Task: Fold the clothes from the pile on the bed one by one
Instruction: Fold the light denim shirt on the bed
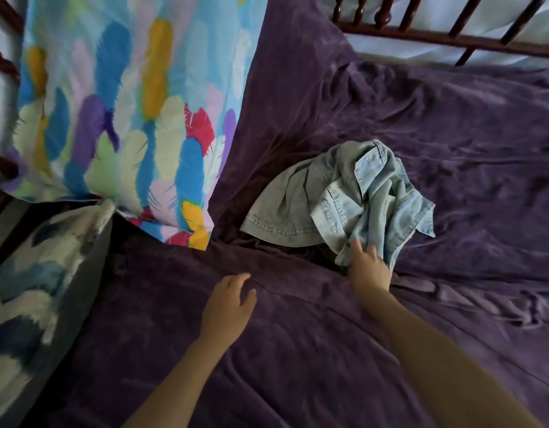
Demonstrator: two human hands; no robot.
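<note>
Purple bedspread [298,350], right hand [369,268] gripping crumpled denim shirt [344,193], left hand [228,304] relaxed, empty

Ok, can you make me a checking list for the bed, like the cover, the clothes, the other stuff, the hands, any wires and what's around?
Surface: wrinkled dark purple velvety bedspread.
Job's things: one crumpled light blue denim garment, unfolded, lying on the bedspread; no other clothes seen.
Clutter: bright feather-print pillow propped at the left; blue-and-white patterned pillow below it.
Grippers: left hand open, fingers relaxed, over the bedspread, holding nothing; right hand touches the garment's near edge, grip unclear.
Cables: nothing seen.
Surroundings: dark wooden spindle bed rail at top right, white cloth behind it.
</note>
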